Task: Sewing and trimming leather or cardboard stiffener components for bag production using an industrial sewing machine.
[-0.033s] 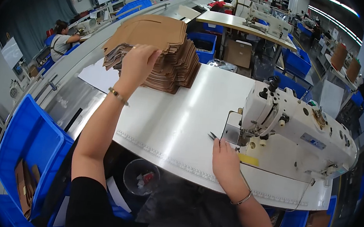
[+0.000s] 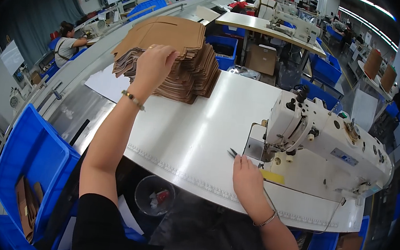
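Note:
My left hand (image 2: 154, 69) is raised at the front of a tall stack of brown cut pieces (image 2: 171, 31), which look like leather or board. Its fingers are curled in a pinch near the upper pieces; what lies between them, if anything, I cannot make out. My right hand (image 2: 247, 181) rests on the white sewing table (image 2: 194, 134), closed around a pair of thread snips (image 2: 232, 153). Only their dark pointed tips show, aimed to the far left. Just beyond that hand stands the white sewing machine (image 2: 320, 137), its needle area close to the fingers.
A yellow strip (image 2: 272, 176) lies on the machine bed. White paper (image 2: 109, 83) sits under the stack's left side. Blue bins (image 2: 36, 156) flank the table, and a clear tub (image 2: 154, 196) is below its front edge. Other people work at machines farther off.

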Demonstrator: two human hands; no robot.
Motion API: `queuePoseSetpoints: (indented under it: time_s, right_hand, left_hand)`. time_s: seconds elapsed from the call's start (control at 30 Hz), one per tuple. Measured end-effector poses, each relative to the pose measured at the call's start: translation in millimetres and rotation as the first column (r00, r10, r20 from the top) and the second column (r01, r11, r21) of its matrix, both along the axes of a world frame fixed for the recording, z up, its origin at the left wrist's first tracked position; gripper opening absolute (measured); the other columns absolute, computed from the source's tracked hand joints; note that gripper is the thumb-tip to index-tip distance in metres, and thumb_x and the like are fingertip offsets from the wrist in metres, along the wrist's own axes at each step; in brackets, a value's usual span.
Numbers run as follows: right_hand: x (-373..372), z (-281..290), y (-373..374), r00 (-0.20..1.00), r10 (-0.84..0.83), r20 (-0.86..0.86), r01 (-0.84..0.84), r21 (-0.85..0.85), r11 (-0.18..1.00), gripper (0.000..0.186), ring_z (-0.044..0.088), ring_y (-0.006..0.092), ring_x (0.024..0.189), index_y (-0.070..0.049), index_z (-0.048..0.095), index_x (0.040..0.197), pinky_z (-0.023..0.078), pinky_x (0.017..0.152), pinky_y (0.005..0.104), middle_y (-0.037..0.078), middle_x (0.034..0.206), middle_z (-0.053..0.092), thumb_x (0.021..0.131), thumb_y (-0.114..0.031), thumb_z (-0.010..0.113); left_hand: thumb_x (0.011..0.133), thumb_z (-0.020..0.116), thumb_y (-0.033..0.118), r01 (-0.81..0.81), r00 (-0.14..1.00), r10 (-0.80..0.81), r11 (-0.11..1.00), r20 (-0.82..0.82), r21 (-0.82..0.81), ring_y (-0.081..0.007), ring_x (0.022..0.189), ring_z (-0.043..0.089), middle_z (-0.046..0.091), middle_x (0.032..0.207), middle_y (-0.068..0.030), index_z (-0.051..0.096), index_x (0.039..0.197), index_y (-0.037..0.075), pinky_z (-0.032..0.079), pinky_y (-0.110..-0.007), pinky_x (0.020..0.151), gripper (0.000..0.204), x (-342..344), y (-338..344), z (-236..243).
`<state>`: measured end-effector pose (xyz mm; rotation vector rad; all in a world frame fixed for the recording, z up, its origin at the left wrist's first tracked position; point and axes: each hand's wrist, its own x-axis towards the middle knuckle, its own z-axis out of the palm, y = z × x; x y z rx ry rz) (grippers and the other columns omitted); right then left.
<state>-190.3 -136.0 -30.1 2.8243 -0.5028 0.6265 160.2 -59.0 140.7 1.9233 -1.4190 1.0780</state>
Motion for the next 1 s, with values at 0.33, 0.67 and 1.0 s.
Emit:
queuePoseSetpoints:
  time_s: [0.33, 0.67, 1.0]
  right_hand:
    - [-88.7, 16.8, 4.3, 0.962, -0.011, 0.274, -0.085, 0.335, 0.938, 0.025, 0.069, 0.0220, 0.080, 0.002, 0.064, 0.114, 0.055, 0.072, 0.0290, 0.012, 0.099, 0.069, 0.090, -0.001, 0.060]
    - [-126.5, -8.9, -13.5, 0.517, -0.664, 0.540, -0.405, 0.838, 0.366, 0.017, 0.045, 0.0023, 0.066, -0.002, 0.057, 0.114, 0.038, 0.059, 0.0162, -0.001, 0.081, 0.054, 0.106, -0.014, 0.048]
    - [-131.2, -15.6, -13.0, 0.532, -0.605, 0.593, -0.412, 0.805, 0.427, 0.023, 0.034, -0.0009, 0.059, 0.000, 0.057, 0.117, 0.027, 0.051, 0.0156, -0.006, 0.077, 0.045, 0.105, -0.018, 0.050]
  left_hand:
    - [0.085, 0.069, 0.021, -0.345, 0.931, 0.366, 0.864, 0.013, 0.366, -0.0370, 0.080, 0.071, 0.072, 0.083, -0.0171, 0.074, 0.082, 0.003, 0.057, -0.045, 0.072, 0.019, 36.0, -58.1, 8.6]
    - [0.075, 0.070, 0.011, -0.400, 0.903, 0.429, 0.831, 0.015, 0.386, -0.0383, 0.083, 0.072, 0.073, 0.086, -0.0197, 0.075, 0.084, 0.002, 0.058, -0.044, 0.073, 0.013, 27.3, -71.1, 21.7]
    - [0.077, 0.068, 0.011, -0.480, 0.835, 0.547, 0.773, -0.052, 0.416, -0.0386, 0.093, 0.071, 0.073, 0.097, -0.0209, 0.076, 0.094, 0.004, 0.058, -0.045, 0.079, 0.020, 21.2, -79.9, 33.2]
